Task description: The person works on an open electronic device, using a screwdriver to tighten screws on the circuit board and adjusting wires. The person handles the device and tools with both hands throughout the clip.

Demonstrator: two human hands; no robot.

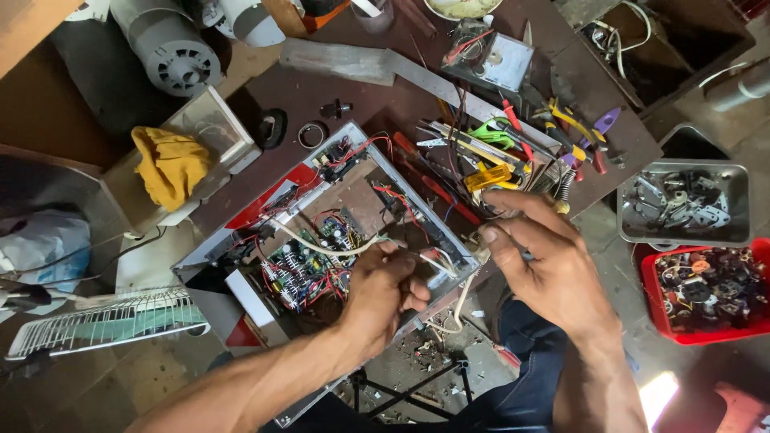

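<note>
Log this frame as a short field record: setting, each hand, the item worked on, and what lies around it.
setting: cluttered repair bench seen from above
left hand: pinching thin wires at the edge of the open device
right hand: gripping a pale cable beside the device's corner
item: open metal chassis with circuit board and red wiring
tools: heap of screwdrivers and pliers behind the hands
right side: grey tray and red bin of small parts
left side: yellow cloth, white fan grille

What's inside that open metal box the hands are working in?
Inside the metal box are a green circuit board and red wires. The left hand covers the near corner.
</note>
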